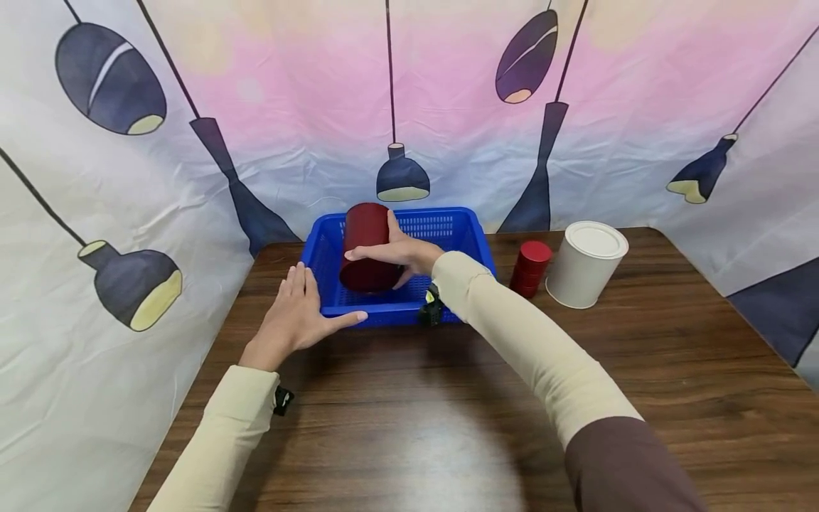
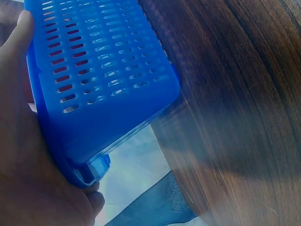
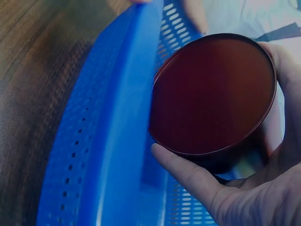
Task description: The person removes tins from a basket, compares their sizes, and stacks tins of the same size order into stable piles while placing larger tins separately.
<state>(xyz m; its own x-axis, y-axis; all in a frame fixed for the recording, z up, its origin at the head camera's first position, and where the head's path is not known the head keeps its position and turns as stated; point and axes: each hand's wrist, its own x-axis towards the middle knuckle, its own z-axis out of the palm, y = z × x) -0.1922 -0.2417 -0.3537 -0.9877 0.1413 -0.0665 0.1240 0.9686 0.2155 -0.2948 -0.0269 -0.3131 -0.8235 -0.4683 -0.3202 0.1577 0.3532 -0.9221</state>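
Observation:
A blue plastic basket (image 1: 397, 311) with slotted walls stands at the back of the table. Inside its left part a large dark red canister (image 1: 367, 231) leans at a tilt, its flat round end (image 3: 214, 94) facing the right wrist camera. My right hand (image 1: 406, 252) grips the canister from its right side, thumb and fingers spread round it. At the basket's front left corner, my left hand (image 1: 296, 316) rests against the rim with straight fingers along the left side and the thumb out along the front. The left wrist view shows the basket's slotted front wall (image 2: 113, 99) close up.
Right of the basket stand a small red ribbed can (image 1: 530, 269) and a larger cream can (image 1: 585, 267) with a lid. All are on a dark wood table (image 1: 409, 427). A cloth backdrop (image 1: 307, 107) printed with lamps hangs behind.

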